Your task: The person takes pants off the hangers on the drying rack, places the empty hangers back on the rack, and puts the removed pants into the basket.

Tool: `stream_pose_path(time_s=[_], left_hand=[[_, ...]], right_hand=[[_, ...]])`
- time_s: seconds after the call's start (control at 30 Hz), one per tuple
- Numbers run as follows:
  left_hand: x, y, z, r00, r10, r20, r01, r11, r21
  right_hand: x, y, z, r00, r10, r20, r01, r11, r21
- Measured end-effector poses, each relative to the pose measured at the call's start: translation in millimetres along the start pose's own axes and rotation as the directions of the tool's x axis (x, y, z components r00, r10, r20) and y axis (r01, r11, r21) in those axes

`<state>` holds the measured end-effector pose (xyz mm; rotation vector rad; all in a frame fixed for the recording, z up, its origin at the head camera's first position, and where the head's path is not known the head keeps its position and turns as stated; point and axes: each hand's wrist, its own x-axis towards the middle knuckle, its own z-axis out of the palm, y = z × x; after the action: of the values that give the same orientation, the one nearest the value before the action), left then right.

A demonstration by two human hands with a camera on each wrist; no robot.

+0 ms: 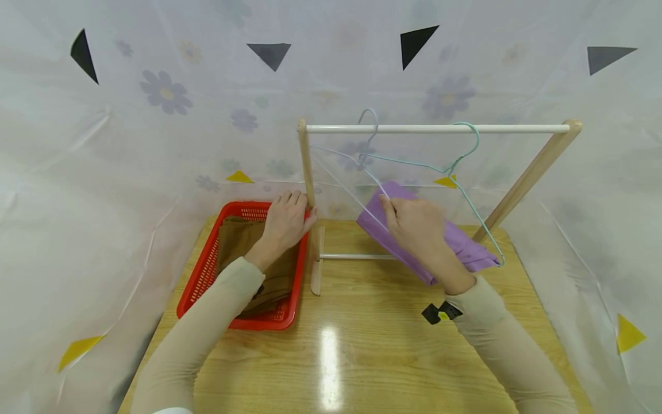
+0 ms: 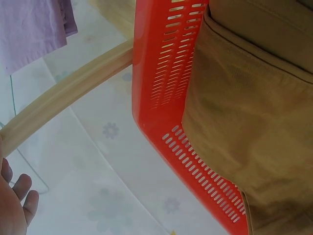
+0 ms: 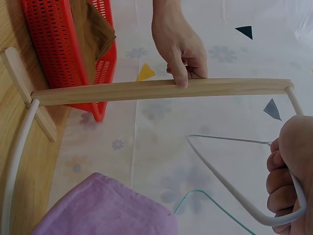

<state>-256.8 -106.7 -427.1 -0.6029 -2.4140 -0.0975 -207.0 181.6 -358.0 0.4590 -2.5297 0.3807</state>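
Observation:
My left hand (image 1: pixel 285 221) grips the wooden side post (image 3: pixel 132 90) of a small clothes rack, thumb on the near face and fingers behind it. My right hand (image 1: pixel 418 225) grips a pale wire hanger (image 3: pixel 225 186) by its side. Its hook rises at the white rail (image 1: pixel 414 129), and one corner points toward the left post. Behind the right hand, a purple cloth (image 1: pixel 395 191) hangs over a teal hanger (image 1: pixel 477 138) hooked on the same rail. The hand covers part of this cloth.
Left of the rack, a red slotted basket (image 1: pixel 298 282) holds folded brown cloth (image 1: pixel 241 237). The rack's right post (image 1: pixel 527 178) and lower bar (image 1: pixel 357 256) stand on the wooden table (image 1: pixel 372 356). Flower-patterned white sheeting (image 1: pixel 207 138) surrounds the table.

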Motion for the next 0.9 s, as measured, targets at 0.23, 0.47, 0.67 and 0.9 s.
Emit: stream_pose_path(time_s=[0.23, 0.47, 0.67, 0.9], left_hand=[[-0.2, 0.3, -0.7, 1.000, -0.009, 0.015, 0.009, 1.000, -0.009], [-0.9, 0.5, 1.1, 1.000, -0.004, -0.008, 0.004, 1.000, -0.024], [-1.2, 1.0, 2.4, 1.000, -0.011, -0.001, 0.011, 1.000, -0.021], [-1.4, 1.5, 4.1, 1.000, -0.013, -0.020, 0.013, 1.000, -0.013]], right_hand=[[-3.0, -2.3, 7.6, 0.999, 0.034, 0.034, -0.034, 0.999, 0.003], [-6.2, -7.6, 16.3, 1.000, 0.027, 0.012, -0.027, 1.000, -0.001], [-8.7, -11.3, 21.2, 1.000, 0.025, -0.004, -0.025, 1.000, 0.014], [-12.0, -13.7, 24.7, 0.998, -0.003, -0.059, 0.005, 0.999, 0.037]])
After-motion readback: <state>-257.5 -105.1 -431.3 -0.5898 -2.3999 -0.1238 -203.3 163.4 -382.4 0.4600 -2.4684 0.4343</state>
